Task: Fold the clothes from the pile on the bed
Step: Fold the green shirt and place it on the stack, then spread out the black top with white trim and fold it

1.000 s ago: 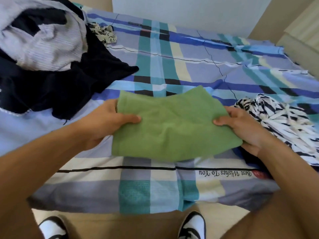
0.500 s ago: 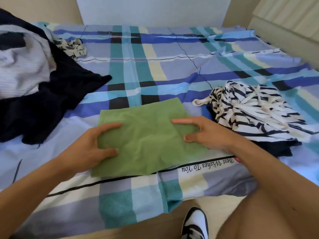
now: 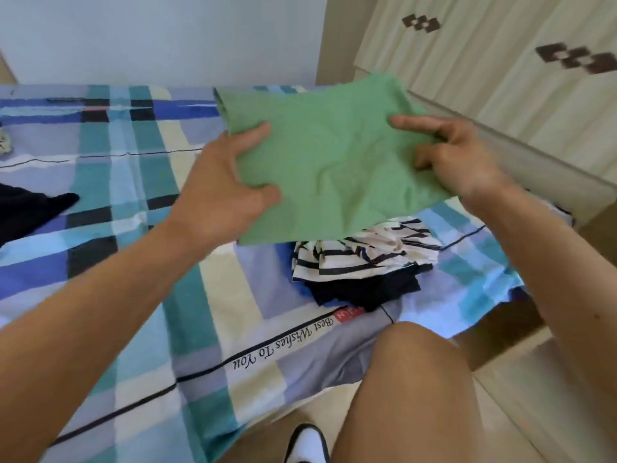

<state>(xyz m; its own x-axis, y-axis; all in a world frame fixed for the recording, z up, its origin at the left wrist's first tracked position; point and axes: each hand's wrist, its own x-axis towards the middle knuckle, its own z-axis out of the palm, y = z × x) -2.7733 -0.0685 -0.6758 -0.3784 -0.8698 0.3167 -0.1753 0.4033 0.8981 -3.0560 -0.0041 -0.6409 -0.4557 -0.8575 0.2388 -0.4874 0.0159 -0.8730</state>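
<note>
Striped garment half under green cloth

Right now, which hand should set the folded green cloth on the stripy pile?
Probably the right hand: it holds the folded green cloth on the side nearer the black-and-white striped garment below. The left hand holds the far side.
</note>
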